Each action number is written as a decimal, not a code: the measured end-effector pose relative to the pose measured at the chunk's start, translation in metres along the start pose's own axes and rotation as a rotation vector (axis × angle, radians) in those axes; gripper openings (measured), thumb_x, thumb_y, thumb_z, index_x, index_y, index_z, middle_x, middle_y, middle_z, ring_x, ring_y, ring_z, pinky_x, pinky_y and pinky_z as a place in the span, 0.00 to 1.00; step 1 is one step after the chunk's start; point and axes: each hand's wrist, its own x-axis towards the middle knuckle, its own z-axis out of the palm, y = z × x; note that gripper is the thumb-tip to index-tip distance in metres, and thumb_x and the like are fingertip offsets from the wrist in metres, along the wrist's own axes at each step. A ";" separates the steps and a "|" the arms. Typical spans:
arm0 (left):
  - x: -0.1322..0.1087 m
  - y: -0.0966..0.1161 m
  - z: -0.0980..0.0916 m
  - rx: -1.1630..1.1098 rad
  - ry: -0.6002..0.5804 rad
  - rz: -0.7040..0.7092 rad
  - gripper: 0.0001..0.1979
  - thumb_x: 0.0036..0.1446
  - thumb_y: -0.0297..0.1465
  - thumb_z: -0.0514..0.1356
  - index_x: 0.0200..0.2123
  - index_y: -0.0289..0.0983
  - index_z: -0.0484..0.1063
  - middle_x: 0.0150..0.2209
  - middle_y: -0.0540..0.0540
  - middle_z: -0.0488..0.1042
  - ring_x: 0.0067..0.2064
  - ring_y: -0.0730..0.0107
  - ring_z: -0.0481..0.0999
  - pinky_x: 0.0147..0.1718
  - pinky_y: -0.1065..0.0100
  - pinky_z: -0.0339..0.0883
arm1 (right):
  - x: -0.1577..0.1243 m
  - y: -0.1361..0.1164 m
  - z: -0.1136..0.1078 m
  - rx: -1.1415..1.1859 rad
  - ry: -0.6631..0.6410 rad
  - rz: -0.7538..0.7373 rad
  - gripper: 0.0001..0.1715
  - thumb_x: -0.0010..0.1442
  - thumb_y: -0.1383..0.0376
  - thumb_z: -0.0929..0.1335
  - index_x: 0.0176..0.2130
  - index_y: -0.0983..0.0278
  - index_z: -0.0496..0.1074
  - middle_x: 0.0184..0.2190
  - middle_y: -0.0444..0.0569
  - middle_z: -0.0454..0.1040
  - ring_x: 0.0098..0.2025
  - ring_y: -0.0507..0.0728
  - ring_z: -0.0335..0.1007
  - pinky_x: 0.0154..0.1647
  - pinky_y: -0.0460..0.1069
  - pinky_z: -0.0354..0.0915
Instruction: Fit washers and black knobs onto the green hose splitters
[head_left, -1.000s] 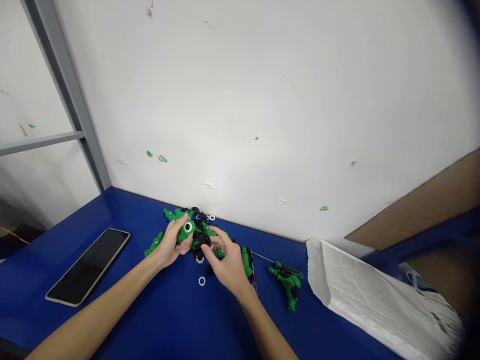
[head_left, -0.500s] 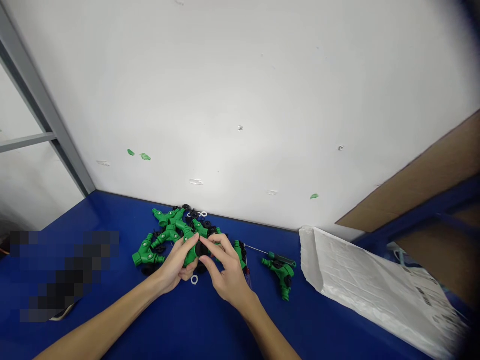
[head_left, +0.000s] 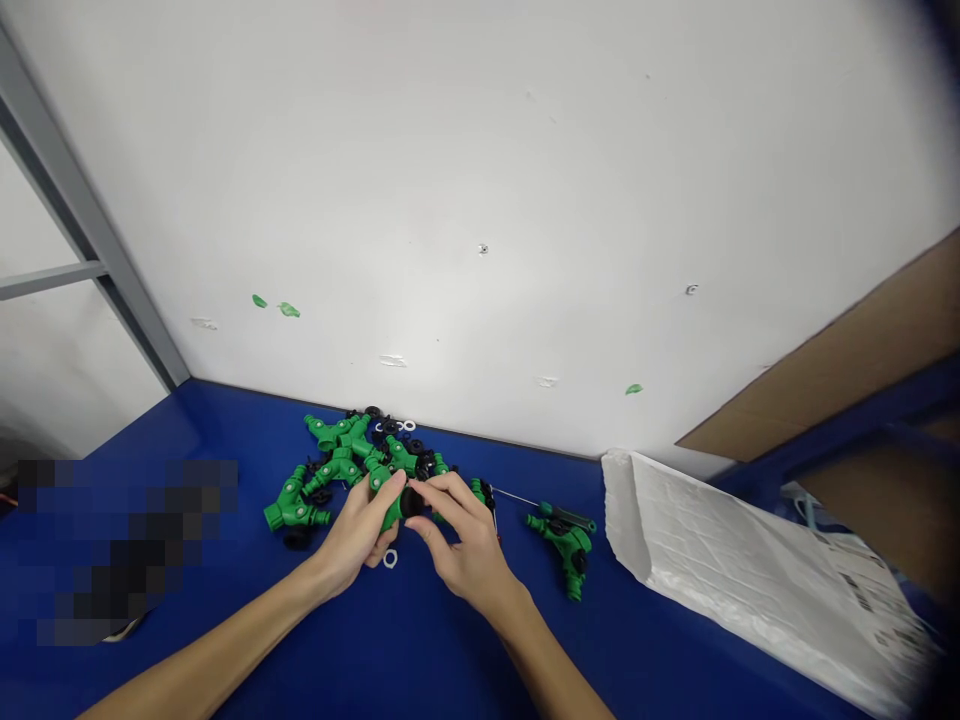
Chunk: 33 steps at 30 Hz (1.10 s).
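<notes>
Bright, even indoor light washes the white wall, with a soft pale glare low at its centre, above the blue worktop. Shadows are faint. The green plastic hose fittings stay in focus. The corners bend with wide-lens distortion, the right edge darkens, and 1 pixelated block blurs the left.
</notes>
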 end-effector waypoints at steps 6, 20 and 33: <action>0.001 -0.003 0.002 0.066 0.125 0.085 0.21 0.54 0.52 0.58 0.30 0.40 0.59 0.14 0.60 0.53 0.15 0.80 0.54 0.11 0.80 0.44 | 0.001 -0.004 0.003 -0.008 0.059 0.106 0.10 0.59 0.63 0.71 0.42 0.65 0.73 0.32 0.50 0.71 0.31 0.54 0.66 0.33 0.49 0.67; 0.004 0.003 -0.009 -0.080 -0.233 0.123 0.22 0.59 0.44 0.58 0.22 0.33 0.66 0.14 0.54 0.59 0.14 0.84 0.52 0.14 0.74 0.38 | 0.006 -0.008 -0.011 0.103 -0.018 0.141 0.16 0.59 0.64 0.72 0.48 0.62 0.74 0.39 0.51 0.71 0.35 0.54 0.68 0.37 0.49 0.68; -0.003 0.006 -0.002 -0.024 -0.227 0.140 0.20 0.55 0.45 0.61 0.24 0.34 0.65 0.15 0.56 0.57 0.17 0.82 0.53 0.15 0.76 0.42 | 0.004 -0.011 -0.017 0.290 -0.041 0.299 0.27 0.59 0.59 0.70 0.57 0.58 0.67 0.48 0.54 0.68 0.36 0.53 0.71 0.33 0.48 0.71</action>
